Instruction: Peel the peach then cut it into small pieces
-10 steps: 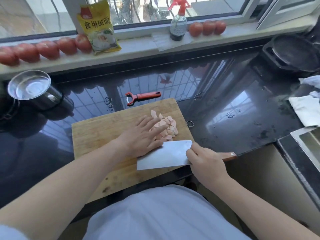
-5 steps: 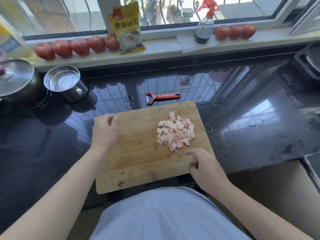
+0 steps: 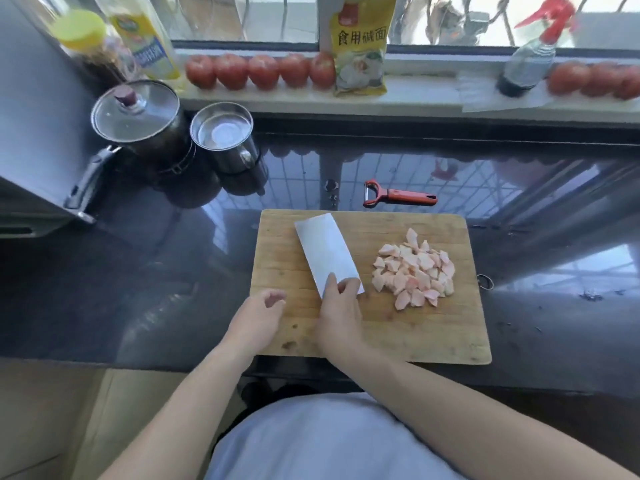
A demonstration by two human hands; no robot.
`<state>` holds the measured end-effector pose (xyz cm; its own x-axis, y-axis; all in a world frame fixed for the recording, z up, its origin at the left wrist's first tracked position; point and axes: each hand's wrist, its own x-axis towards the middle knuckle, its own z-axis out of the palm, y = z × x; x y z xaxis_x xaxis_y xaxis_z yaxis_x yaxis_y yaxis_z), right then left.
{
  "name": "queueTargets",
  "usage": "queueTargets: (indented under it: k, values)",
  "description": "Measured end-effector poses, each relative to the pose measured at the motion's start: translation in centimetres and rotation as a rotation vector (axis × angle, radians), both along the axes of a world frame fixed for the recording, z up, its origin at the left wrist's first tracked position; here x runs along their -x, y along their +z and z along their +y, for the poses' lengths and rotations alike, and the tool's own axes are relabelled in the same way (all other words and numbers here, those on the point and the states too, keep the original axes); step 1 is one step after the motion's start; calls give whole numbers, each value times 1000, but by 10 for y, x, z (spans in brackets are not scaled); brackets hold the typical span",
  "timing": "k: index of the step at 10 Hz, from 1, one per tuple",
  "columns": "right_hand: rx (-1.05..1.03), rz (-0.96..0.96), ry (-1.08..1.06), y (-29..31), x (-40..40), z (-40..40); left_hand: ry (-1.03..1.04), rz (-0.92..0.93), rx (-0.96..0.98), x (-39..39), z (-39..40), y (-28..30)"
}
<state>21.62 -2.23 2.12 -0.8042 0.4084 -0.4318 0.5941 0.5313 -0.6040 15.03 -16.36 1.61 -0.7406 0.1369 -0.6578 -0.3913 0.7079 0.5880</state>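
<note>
A heap of small pink peach pieces [image 3: 414, 271] lies on the right half of the wooden cutting board [image 3: 433, 334]. A cleaver [image 3: 325, 252] lies flat on the board's left half, its broad blade pointing away from me. My right hand [image 3: 337, 317] grips the cleaver at its handle end, with fingers over the near end of the blade. My left hand [image 3: 258, 318] hovers at the board's left edge, fingers loosely curled and holding nothing. A red peeler [image 3: 398, 196] rests on the counter just behind the board.
The black glossy counter [image 3: 138, 278] carries a lidded pot [image 3: 136, 116] and a steel mug [image 3: 225, 138] at back left. On the windowsill stand tomatoes [image 3: 263, 71], a yellow packet [image 3: 360, 46], a spray bottle [image 3: 528, 60] and bottles [image 3: 114, 36].
The cleaver went from the board's front edge to lying flat on the left half, still in my right hand. My left hand came off the peach pieces and moved to the left edge.
</note>
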Motion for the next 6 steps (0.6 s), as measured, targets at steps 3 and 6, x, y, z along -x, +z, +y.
queueTargets:
  k: [3,6]
  values:
    - [-198,-280,285,20,39,-13,-52,13,-4,13,12,5]
    - [264,-238,94,35,32,44,-62,223,13,23,27,28]
